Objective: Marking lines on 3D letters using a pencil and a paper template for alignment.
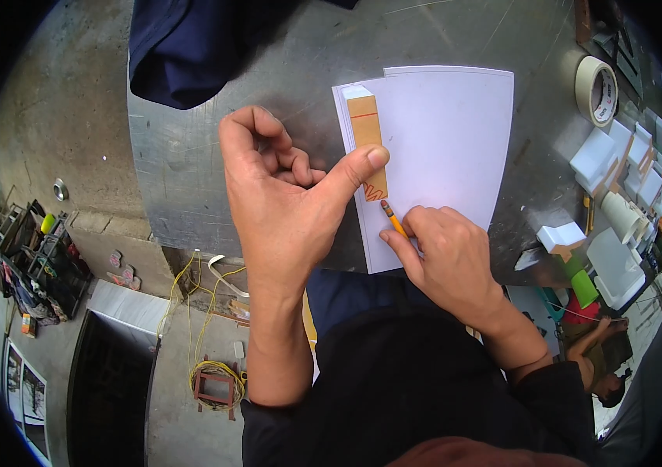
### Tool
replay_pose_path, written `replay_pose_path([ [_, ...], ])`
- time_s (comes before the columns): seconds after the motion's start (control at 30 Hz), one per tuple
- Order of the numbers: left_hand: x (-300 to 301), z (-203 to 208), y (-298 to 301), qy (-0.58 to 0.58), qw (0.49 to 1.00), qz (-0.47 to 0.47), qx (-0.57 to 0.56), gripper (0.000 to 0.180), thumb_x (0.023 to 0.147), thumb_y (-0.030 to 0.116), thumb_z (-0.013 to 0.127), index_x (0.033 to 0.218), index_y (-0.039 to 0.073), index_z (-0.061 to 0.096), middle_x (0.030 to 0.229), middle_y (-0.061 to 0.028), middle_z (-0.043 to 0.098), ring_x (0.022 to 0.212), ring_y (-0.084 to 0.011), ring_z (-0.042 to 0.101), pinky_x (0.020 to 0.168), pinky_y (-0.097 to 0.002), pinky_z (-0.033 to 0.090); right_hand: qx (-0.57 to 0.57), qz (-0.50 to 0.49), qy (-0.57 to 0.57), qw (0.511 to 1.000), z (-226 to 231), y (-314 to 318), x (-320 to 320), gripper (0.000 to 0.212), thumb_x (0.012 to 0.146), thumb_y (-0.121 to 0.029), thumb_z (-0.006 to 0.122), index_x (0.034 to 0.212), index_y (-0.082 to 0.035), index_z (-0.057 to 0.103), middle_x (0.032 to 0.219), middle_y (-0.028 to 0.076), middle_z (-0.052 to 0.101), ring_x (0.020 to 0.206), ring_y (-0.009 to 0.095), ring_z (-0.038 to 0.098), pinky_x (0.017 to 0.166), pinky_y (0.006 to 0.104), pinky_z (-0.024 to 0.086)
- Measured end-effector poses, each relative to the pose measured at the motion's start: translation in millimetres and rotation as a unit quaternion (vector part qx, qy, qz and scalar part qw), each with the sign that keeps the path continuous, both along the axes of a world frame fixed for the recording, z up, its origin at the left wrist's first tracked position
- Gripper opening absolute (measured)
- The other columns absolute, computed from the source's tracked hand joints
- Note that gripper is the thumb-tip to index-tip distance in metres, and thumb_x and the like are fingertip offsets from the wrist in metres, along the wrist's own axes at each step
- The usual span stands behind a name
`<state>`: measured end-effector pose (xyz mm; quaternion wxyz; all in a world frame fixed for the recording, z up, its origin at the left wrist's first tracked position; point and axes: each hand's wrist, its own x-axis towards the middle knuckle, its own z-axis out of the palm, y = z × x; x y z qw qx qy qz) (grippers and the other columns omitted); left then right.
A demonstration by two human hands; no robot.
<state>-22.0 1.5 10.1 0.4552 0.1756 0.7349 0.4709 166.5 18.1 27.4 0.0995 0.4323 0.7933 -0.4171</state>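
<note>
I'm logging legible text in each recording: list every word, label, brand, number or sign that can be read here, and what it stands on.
None that I can quote:
Tape roll: small print inside the core, too small and blurred to read reliably.
Brown-faced block: a straight red line and a red zigzag scribble, no letters or numbers.
White sheets: no readable writing.

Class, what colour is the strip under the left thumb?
The strip is mainly tan with reddish marks; head view.
</note>
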Motion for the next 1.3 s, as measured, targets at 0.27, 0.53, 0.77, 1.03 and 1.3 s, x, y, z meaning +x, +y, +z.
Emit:
replay_pose_path([
  [0.27,-1.7,-5.7,-2.3,0.063,0.998,-0.021,-0.018,0.065,0.066,0.015,0.097,0.099,0.006,0.041,0.086,0.0002,0.042,0.066,-0.0049,0.038,0.052,-0.0191,0.035,-0.016,-0.103,0.101,0.989,21.6,35.3,-8.1,0.037,0.084,-0.032,0.081,0.090,-0.002,0.062,0.066,0.005,0.060,0.060,0.018,0.059,0.056,0.0320,0.046],
  [0.53,-1.6,-6.8,-5.2,0.091,0.996,-0.013,-0.006,0.067,0.064,0.024,0.098,0.096,0.005,0.042,0.082,-0.0007,0.043,0.065,-0.0083,0.039,0.053,-0.0241,0.038,-0.223,-0.126,0.110,0.960,13.3,117.3,-56.2,0.030,0.092,-0.029,0.075,0.086,-0.004,0.060,0.071,-0.001,0.062,0.064,0.006,0.056,0.055,0.0221,0.044],
  [0.77,-1.6,-6.5,-5.1,0.101,0.994,-0.025,-0.025,0.067,0.062,0.027,0.098,0.096,0.004,0.045,0.088,-0.0044,0.047,0.071,-0.0129,0.044,0.058,-0.0287,0.042,-0.250,-0.055,-0.013,0.967,-3.8,130.8,-64.4,0.039,0.089,-0.039,0.078,0.079,-0.004,0.065,0.067,0.003,0.064,0.062,0.008,0.059,0.057,0.0218,0.047],
  [1.03,-2.5,-11.0,-7.4,0.137,0.989,-0.043,-0.020,0.068,0.062,0.033,0.098,0.094,0.003,0.047,0.090,-0.0069,0.050,0.077,-0.0187,0.049,0.064,-0.0333,0.046,-0.237,0.026,-0.010,0.971,-8.8,142.4,-69.4,0.045,0.086,-0.044,0.081,0.082,0.000,0.070,0.071,0.004,0.065,0.066,0.010,0.059,0.061,0.0238,0.048],
  [1.3,-3.1,-14.0,-9.6,0.150,0.987,-0.058,-0.015,0.068,0.063,0.037,0.097,0.097,0.001,0.050,0.091,-0.0081,0.052,0.079,-0.0202,0.053,0.069,-0.0335,0.049,-0.217,0.012,0.020,0.976,-12.8,139.7,-67.4,0.044,0.081,-0.046,0.083,0.082,-0.005,0.068,0.070,0.006,0.065,0.066,0.012,0.061,0.063,0.0249,0.047],
])
